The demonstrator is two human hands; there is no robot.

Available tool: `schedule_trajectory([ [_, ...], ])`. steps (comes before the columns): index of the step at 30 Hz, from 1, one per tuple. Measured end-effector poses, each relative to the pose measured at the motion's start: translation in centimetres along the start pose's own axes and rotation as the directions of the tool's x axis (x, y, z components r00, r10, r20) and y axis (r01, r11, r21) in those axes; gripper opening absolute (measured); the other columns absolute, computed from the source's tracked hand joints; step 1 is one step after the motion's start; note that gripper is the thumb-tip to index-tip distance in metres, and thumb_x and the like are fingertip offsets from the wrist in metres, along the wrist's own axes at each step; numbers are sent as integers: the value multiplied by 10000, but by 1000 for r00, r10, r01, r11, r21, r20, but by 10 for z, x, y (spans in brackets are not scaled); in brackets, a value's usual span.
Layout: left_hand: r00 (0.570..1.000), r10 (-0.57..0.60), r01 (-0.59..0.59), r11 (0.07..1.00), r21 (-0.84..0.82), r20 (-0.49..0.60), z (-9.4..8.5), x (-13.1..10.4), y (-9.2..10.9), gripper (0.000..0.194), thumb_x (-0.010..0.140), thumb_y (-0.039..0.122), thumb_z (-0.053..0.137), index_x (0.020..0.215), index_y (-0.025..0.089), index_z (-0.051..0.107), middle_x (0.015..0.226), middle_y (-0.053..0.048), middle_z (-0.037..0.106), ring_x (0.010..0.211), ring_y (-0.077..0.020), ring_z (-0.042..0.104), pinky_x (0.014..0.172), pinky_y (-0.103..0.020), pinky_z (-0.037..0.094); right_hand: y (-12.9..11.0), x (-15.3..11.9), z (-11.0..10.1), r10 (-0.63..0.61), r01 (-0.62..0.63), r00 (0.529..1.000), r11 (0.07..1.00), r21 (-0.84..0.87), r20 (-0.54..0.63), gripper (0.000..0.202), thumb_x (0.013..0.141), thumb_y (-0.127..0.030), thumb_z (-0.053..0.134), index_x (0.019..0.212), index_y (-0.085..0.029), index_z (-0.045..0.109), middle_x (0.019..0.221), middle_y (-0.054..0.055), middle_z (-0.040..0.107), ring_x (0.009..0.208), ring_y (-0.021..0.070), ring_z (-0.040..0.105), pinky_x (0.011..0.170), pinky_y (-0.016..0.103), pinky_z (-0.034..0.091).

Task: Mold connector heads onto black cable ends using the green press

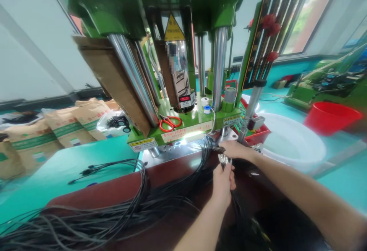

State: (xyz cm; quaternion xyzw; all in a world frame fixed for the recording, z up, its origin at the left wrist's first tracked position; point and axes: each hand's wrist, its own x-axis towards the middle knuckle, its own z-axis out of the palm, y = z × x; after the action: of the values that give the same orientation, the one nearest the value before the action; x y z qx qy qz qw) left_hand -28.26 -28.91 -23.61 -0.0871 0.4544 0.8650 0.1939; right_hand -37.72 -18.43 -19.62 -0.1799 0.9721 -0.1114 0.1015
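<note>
A: Here at the green press (183, 4), the left hand (223, 180) is closed around a bunch of cable ends (223, 160), bright metal tips poking up, just in front of the metal plate (169, 153)!

B: And the right hand (236, 149)?

A: Right at the plate's edge, fingertips against a dark strip (218, 149). Clamped or merely touching? I can't tell.

B: So how far along?

A: Midway, I'd judge! A bundle of cables (205, 151) reaches the plate, the held tips are clear of it, and a big heap of cables (86, 224) sprawls over the red-brown table (120, 184). Which ones are finished, the view won't say.

B: Containers?

A: Plenty! On the left, paper sacks (54, 128), contents hidden, and a clear plastic bag (102, 125) showing black coils. Over on the right, a wide white tub (319, 144), pale inside, contents unclear, beside a red bucket (329, 121) whose inside is out of sight.
</note>
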Motion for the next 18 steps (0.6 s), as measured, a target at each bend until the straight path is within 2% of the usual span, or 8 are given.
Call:
schedule_trajectory([
  [5, 1000, 15, -13, 992, 124, -16, 2, -8, -3, 356, 618, 461, 640, 661, 162, 451, 385, 113, 292, 312, -8, 205, 309, -156, 129, 7, -44, -21, 69, -93, 992, 968, 234, 108, 99, 583, -74, 481, 615, -166, 505, 657, 14, 575, 640, 164, 539, 528, 225, 353],
  [7, 999, 34, -29, 984, 174, -25, 2, -12, -5, 363, 607, 457, 651, 646, 168, 436, 394, 108, 306, 316, -11, 225, 304, -154, 141, 10, -70, -15, 116, -157, 984, 927, 340, 138, 73, 605, -97, 471, 614, -169, 472, 607, -3, 536, 565, 131, 511, 472, 210, 341],
  [9, 998, 47, -39, 973, 226, -32, 2, -16, -8, 379, 589, 466, 661, 633, 170, 431, 405, 102, 322, 316, -12, 241, 299, -154, 150, 11, -96, 0, 173, -238, 968, 865, 441, 183, 37, 687, -169, 427, 655, -182, 442, 515, -41, 456, 407, 89, 418, 368, 197, 287],
  [11, 999, 41, -34, 962, 272, -22, 1, -17, -11, 386, 574, 476, 667, 635, 165, 448, 413, 98, 332, 314, -12, 250, 297, -154, 152, 8, -118, 20, 220, -296, 955, 708, 641, 198, 111, 769, -285, 392, 705, -196, 409, 463, -80, 370, 307, 59, 284, 294, 184, 199],
  [13, 1000, 26, -25, 949, 314, 2, 1, -18, -15, 383, 565, 476, 672, 647, 157, 478, 418, 94, 342, 314, -11, 255, 296, -155, 154, 3, -131, 38, 254, -262, 952, 381, 887, 172, 238, 802, -423, 406, 720, -201, 396, 461, -94, 362, 275, 34, 201, 267, 171, 123],
  [15, 1000, 9, -18, 935, 354, 26, 1, -18, -19, 377, 559, 471, 676, 650, 151, 499, 418, 90, 350, 313, -12, 257, 295, -159, 158, -4, -137, 52, 307, -159, 943, 76, 984, 128, 331, 792, -511, 443, 701, -195, 404, 454, -90, 388, 259, 17, 176, 259, 160, 86],
  [16, 999, 4, -16, 928, 371, 34, 2, -18, -21, 374, 558, 469, 677, 646, 148, 506, 417, 88, 354, 312, -13, 259, 296, -161, 162, -7, -138, 56, 340, -119, 934, 7, 993, 110, 352, 791, -527, 451, 695, -191, 415, 444, -87, 397, 252, 15, 182, 255, 154, 85],
  [18, 999, -1, -16, 918, 397, 42, 2, -18, -23, 369, 561, 468, 675, 636, 144, 514, 416, 82, 364, 312, -15, 265, 297, -165, 170, -12, -138, 60, 394, -70, 915, -48, 996, 83, 346, 791, -522, 471, 727, -182, 455, 416, -88, 393, 244, 19, 199, 250, 145, 97],
])
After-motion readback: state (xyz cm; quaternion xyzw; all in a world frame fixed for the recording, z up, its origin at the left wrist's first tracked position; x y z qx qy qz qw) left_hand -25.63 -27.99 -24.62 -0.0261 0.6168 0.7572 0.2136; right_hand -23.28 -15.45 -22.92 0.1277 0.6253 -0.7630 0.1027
